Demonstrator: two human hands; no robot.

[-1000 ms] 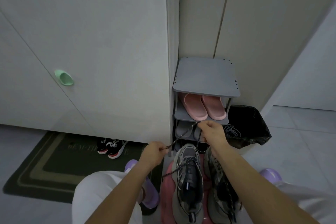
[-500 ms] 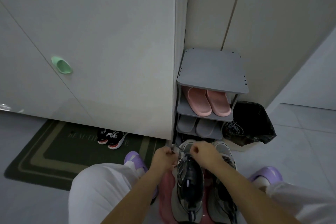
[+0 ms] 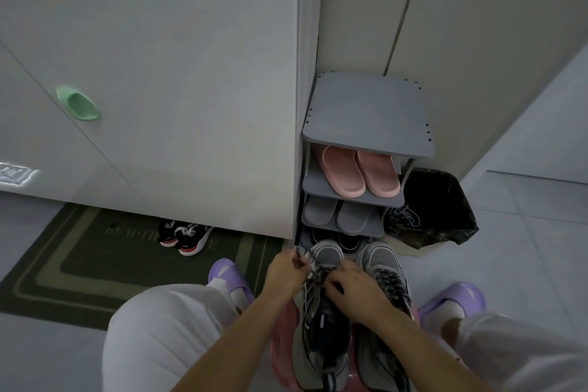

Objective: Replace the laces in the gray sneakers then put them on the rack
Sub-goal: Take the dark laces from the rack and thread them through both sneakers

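Before the gray shoe rack (image 3: 366, 118), the left hand (image 3: 284, 270) pinches a lace (image 3: 310, 267) end just beside the toe of a gray sneaker (image 3: 323, 331), while the right hand (image 3: 353, 288), fingers curled, grips the lace over its eyelets.

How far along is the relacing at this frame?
Looks done: the right sneaker shows a dark patterned lace crossing its eyelets. In hand: the left hand and right hand both pinch the lace over the left sneaker, which appears only partly threaded. Left: finish that lacing, then put both sneakers on the rack; neither is on it yet.
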